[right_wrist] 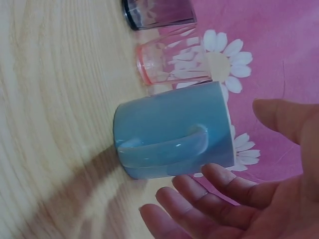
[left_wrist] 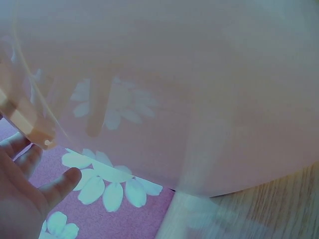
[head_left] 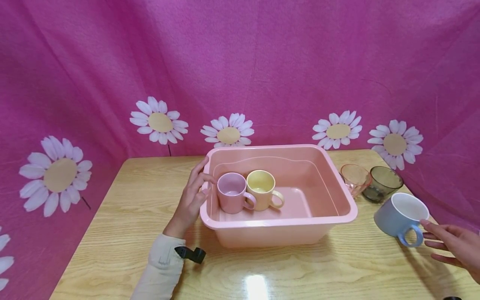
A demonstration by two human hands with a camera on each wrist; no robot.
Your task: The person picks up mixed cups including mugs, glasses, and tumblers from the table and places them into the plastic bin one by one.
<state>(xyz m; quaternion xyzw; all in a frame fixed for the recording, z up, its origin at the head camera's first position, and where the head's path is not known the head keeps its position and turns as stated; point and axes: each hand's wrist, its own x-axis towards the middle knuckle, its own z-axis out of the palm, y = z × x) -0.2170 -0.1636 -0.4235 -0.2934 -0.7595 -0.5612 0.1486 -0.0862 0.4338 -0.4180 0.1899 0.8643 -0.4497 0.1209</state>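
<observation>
My left hand (head_left: 190, 200) rests against the left rim of a pink plastic basin (head_left: 277, 235), fingers extended along it. In the left wrist view, its thumb (left_wrist: 65, 186) stands apart from the basin wall. Inside the basin, a lilac mug (head_left: 229, 200) and a pale yellow mug (head_left: 259, 196) stand upright side by side at the left end, handles to the right. At the right, a blue mug (head_left: 391, 218) with a white inside stands on the table. My right hand (head_left: 455, 246) is beside its handle with fingers spread and nothing in its grasp, fingertips right at the mug.
Behind the blue mug, a clear pink glass cup (right_wrist: 174, 62) and a dark smoky glass (head_left: 378, 189) stand near the basin's right side. All rest on a wooden table (head_left: 123, 233). A magenta cloth (head_left: 262, 75) with daisies hangs behind.
</observation>
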